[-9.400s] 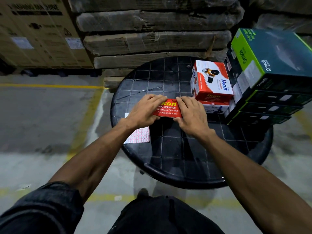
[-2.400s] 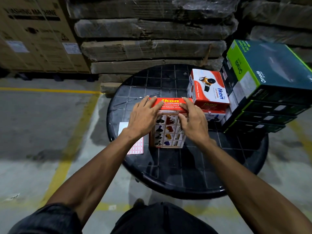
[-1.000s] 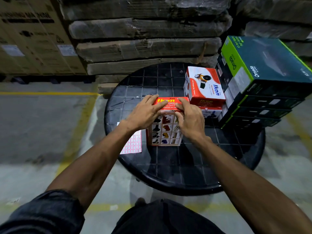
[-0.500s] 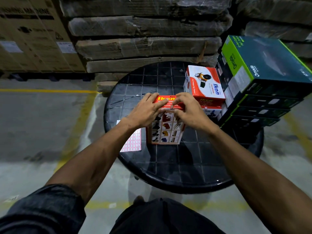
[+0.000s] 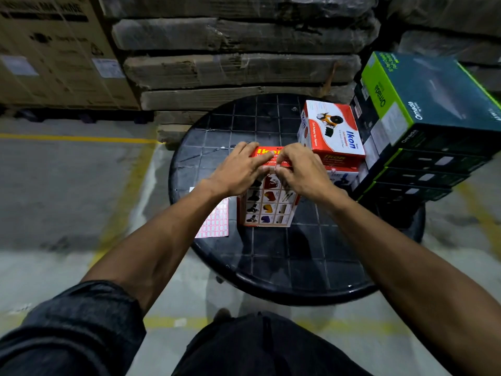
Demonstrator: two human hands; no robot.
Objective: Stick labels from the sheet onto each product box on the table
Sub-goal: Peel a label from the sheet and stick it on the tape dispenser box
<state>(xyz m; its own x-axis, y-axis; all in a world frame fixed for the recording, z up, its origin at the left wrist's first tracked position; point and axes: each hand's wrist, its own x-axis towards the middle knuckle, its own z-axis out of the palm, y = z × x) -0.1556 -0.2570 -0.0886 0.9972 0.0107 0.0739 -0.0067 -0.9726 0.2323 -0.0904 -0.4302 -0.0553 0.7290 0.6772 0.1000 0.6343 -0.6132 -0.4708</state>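
Observation:
A red Ikon box (image 5: 268, 210) stands upright near the middle of the round black table (image 5: 284, 267), its picture-grid side facing me. My left hand (image 5: 238, 169) lies over the box's top with straight fingers and steadies it. My right hand (image 5: 301, 172) is beside it, fingers curled down at the top front edge, pinching a small pale label that barely shows. The pink-and-white label sheet (image 5: 214, 221) lies flat on the table to the left of the box, partly under my left forearm.
Two more Ikon boxes (image 5: 333, 131) are stacked right behind. A pile of dark green Omada boxes (image 5: 423, 104) fills the table's right side. Wrapped cardboard stacks (image 5: 230, 69) rise behind the table. Concrete floor with yellow lines lies to the left.
The box was tipped from lying flat to standing upright. In the last second my right hand shifted from the box's side to its top front edge and curled its fingers there.

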